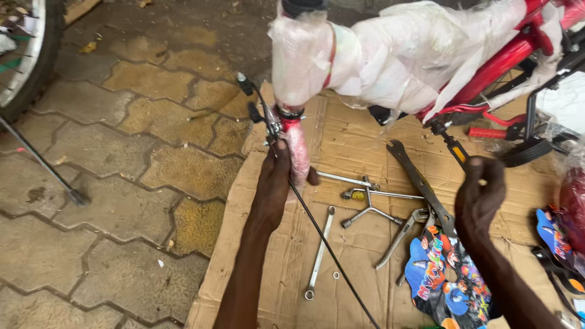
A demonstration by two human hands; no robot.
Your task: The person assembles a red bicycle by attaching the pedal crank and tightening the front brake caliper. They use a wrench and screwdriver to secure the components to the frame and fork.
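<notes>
Wrapped around the plastic-covered red fork leg (pixel 297 149), the left hand (pixel 275 176) closes its grip on the tube just below the brake caliper (pixel 272 125), with the thumb showing on the tube's right side. From that caliper a black brake cable (pixel 329 247) runs down and to the right, passing close by the left wrist and over the cardboard sheet (pixel 359 244) toward the near edge. The right hand (pixel 479 192) is raised at the right, its fingers curled shut around the lower end of a tool with a yellow and black handle (pixel 456 152), whose tip points up toward the red bicycle frame (pixel 496 64). Much of that frame is bundled in white plastic wrap (pixel 390 55).

Between the 2 hands, tools lie on the cardboard: a long flat wrench (pixel 420 183), a 3-armed socket wrench (pixel 370 210), an adjustable spanner (pixel 405 234) and a slim ring spanner (pixel 320 256) nearer the left forearm. A colourful printed plate (pixel 448 277) lies just under the right forearm. At far right a small black stabiliser wheel (pixel 527 152) hangs beside the frame. Left of the cardboard the ground is interlocking paving stones (pixel 122 152), and part of another bicycle wheel (pixel 24 55) shows in the far left corner.
</notes>
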